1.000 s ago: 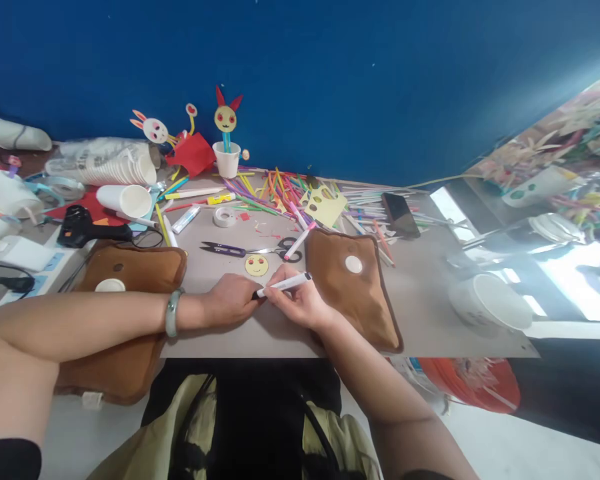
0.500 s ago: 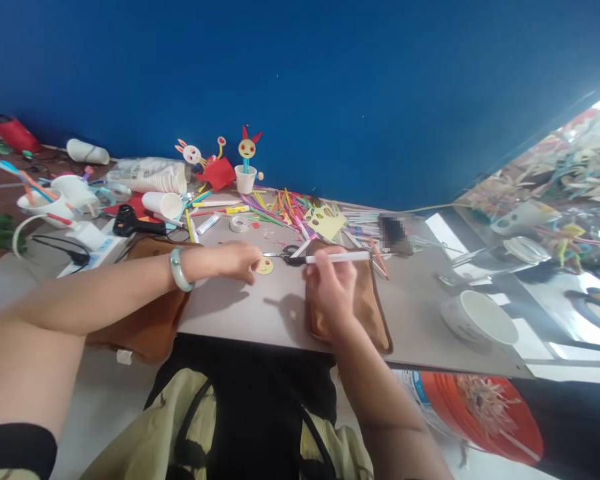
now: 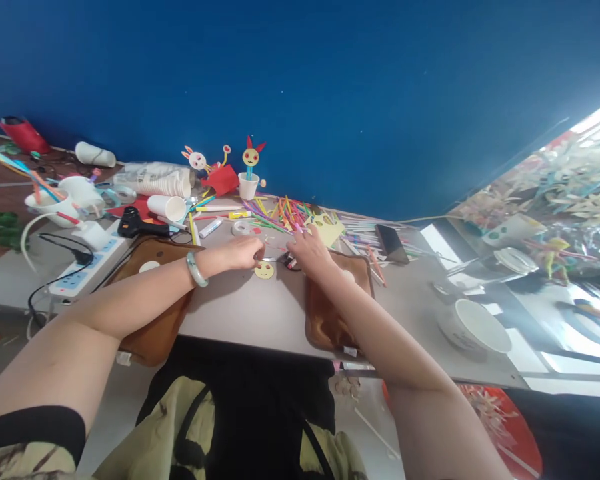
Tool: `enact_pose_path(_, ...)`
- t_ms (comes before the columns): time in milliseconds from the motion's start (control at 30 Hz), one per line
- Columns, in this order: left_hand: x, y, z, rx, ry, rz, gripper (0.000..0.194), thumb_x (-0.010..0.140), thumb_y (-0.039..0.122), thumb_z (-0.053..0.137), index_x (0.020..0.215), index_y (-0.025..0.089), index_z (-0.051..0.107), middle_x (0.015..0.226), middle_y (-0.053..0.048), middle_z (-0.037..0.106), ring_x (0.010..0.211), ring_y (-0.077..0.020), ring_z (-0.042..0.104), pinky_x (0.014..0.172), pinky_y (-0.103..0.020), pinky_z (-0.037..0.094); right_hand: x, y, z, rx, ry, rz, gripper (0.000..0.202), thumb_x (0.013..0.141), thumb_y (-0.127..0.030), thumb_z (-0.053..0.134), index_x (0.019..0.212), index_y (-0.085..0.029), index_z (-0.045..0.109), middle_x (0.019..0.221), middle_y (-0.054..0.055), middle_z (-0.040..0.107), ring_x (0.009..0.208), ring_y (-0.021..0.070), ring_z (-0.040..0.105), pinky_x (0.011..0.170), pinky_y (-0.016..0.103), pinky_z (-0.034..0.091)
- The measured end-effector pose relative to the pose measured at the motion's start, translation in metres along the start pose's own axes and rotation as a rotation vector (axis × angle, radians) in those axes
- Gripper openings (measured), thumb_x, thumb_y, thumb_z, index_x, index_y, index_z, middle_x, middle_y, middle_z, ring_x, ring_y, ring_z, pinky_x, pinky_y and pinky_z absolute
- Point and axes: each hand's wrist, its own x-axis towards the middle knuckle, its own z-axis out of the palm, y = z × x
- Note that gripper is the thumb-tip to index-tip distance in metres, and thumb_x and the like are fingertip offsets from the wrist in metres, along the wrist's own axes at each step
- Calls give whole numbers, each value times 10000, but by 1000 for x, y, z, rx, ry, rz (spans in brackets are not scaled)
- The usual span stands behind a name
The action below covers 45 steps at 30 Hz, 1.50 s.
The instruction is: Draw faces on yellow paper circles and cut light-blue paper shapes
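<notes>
A small round yellow paper face (image 3: pixel 264 270) with a drawn smile lies on the table in front of me. My left hand (image 3: pixel 243 254), a pale bangle on its wrist, has its fingers curled together at the face's upper left edge. Black-handled scissors (image 3: pixel 291 261) lie beyond the face, their handles partly under my right hand (image 3: pixel 310 252). That hand reaches forward with fingers stretched and apart, close to a pink marker (image 3: pixel 298 228). Whether it touches any of these is hard to tell. A cut yellow sheet with holes (image 3: pixel 327 230) lies just past its fingers.
Brown pads (image 3: pixel 150 313) lie under both forearms. Along the blue wall are coloured sticks (image 3: pixel 285 213), a paper-cup figure (image 3: pixel 249 183) and stacked cups (image 3: pixel 155 180). A black glue gun (image 3: pixel 140 225) and power strip (image 3: pixel 87 263) sit left; a phone (image 3: pixel 391 243) and white bowl (image 3: pixel 480 327) right.
My right hand has moved forward and left, and the white marker it held no longer shows in its grasp. My left hand has shifted slightly, uncovering more of the paper face.
</notes>
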Motion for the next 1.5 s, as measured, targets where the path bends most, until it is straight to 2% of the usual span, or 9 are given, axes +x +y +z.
enact_pose_path(133,1,-3,7,-31,25,25,199,788,176,555,865,153,737,888,-100,721,840,-216,649,728,-300,431,12,-3,6,-12,-54,-20,281,863,-60,510,961,-98,770,971,195,682,899,275,603,1001,488,255)
enact_pose_path(333,-5,-1,20,-84,59,88,233,831,145,494,872,172,721,946,-92,702,908,-221,650,886,-362,414,9,-2,20,7,-68,13,211,798,-156,666,980,-104,759,1034,188,655,943,289,605,1037,484,267)
enact_pose_path(533,-7,-4,24,-91,38,77,257,818,118,464,865,180,709,890,-64,674,876,-209,640,900,-386,385,5,1,30,60,-60,49,218,859,-106,557,953,-124,752,938,159,646,892,272,602,989,447,291)
enact_pose_path(833,-3,-17,11,-71,50,-48,216,816,125,491,852,185,695,888,-50,687,894,-207,641,915,-382,390,-1,3,36,118,-101,88,276,770,-261,737,999,-106,733,1028,190,649,901,313,596,986,450,292)
enact_pose_path(967,-1,-19,3,-50,54,-90,198,828,153,508,852,179,703,859,-44,690,866,-193,642,905,-362,404,-2,4,35,134,-105,100,254,778,-258,735,986,-113,723,989,173,653,899,315,593,977,443,295)
enact_pose_path(1133,0,-18,4,-42,42,-83,185,833,169,517,818,178,701,813,-38,679,836,-186,642,903,-359,412,-1,3,32,139,-115,110,217,811,-231,688,993,-115,711,981,168,652,871,305,587,942,433,308)
enact_pose_path(1267,0,-18,7,-40,73,-69,180,835,172,518,803,186,694,801,-34,682,812,-183,642,882,-362,422,-2,3,33,137,-62,128,132,846,-171,606,925,-129,703,905,140,649,812,277,573,920,421,313)
enact_pose_path(1367,0,-20,8,-29,94,-64,170,835,178,528,777,187,687,772,-31,683,790,-182,645,870,-365,428,-3,2,35,159,42,128,123,817,-139,604,903,-133,692,903,134,654,806,267,560,928,414,318)
enact_pose_path(1500,0,-23,4,-8,133,-82,177,827,157,524,752,187,681,784,-37,700,790,-193,646,833,-364,429,-3,-1,37,211,190,40,187,810,-40,533,861,-149,676,802,80,648,763,222,547,974,395,325)
